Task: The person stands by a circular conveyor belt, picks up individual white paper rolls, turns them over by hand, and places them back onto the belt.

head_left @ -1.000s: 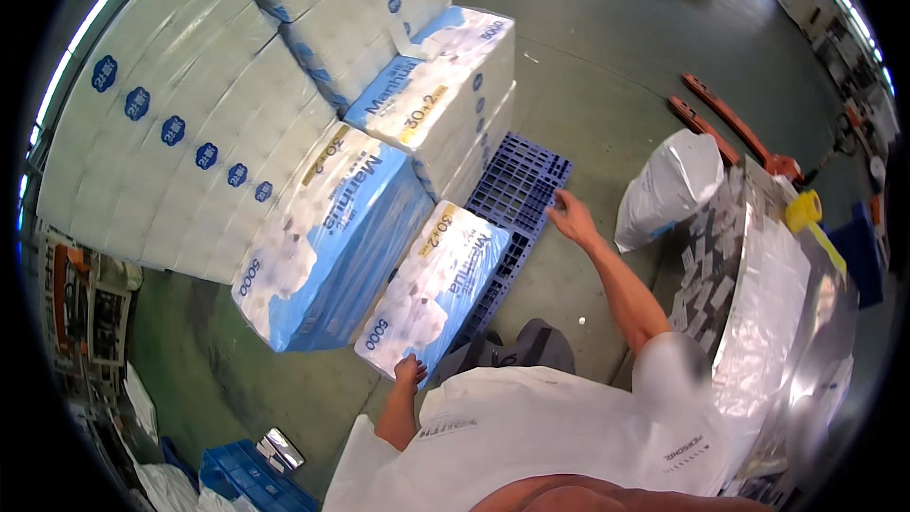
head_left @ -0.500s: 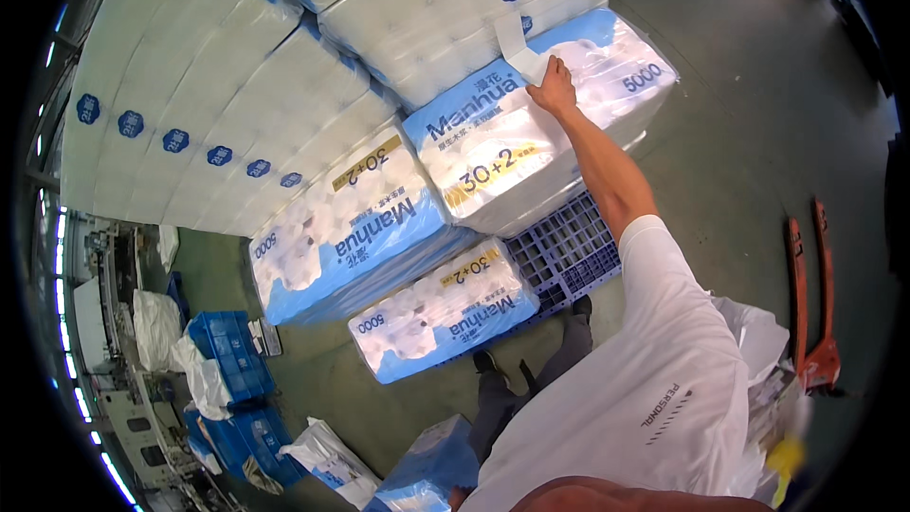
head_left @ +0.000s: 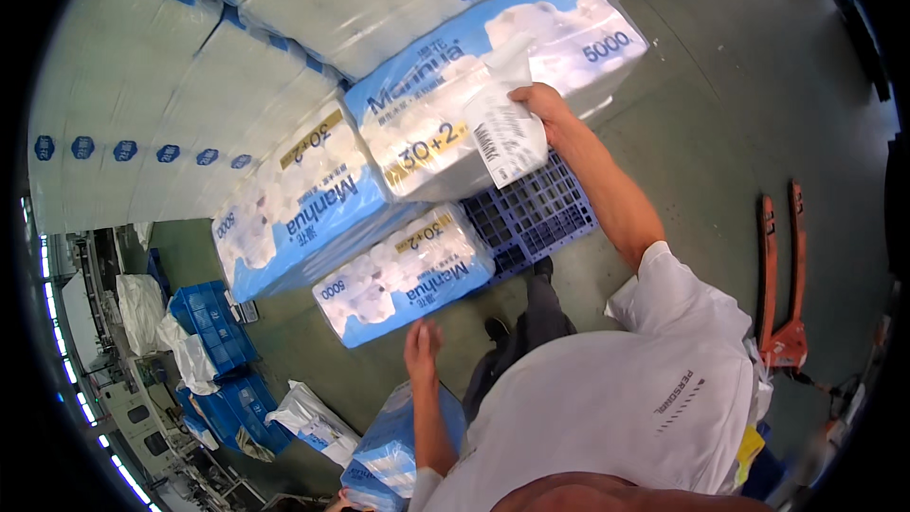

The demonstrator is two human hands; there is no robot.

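My right hand (head_left: pixel 542 106) is closed on the edge of a white printed label sheet (head_left: pixel 502 137) with a barcode. The sheet hangs curled over a blue-and-white pack of toilet rolls (head_left: pixel 417 123), wrapped in clear film. My left hand (head_left: pixel 423 339) is empty, its fingers loosely apart, just off the near edge of a smaller-looking toilet roll pack (head_left: pixel 403 275). Another such pack (head_left: pixel 294 199) lies to the left, beside the one under the sheet. A blue plastic pallet (head_left: pixel 540 209) shows its grid between the packs and my feet.
Tall stacks of wrapped rolls (head_left: pixel 123 104) rise behind and left. Blue crates (head_left: pixel 210 327) and a white bag (head_left: pixel 318 422) stand on the floor at left. A blue pack (head_left: pixel 389 446) sits at the bottom, with another person's hand (head_left: pixel 353 501) by it. An orange pallet jack (head_left: pixel 785 322) is right.
My right hand has drawn the white sheet toward me, and its printed side now shows. My left hand has come up into view near the front pack. The whole view has shifted slightly.
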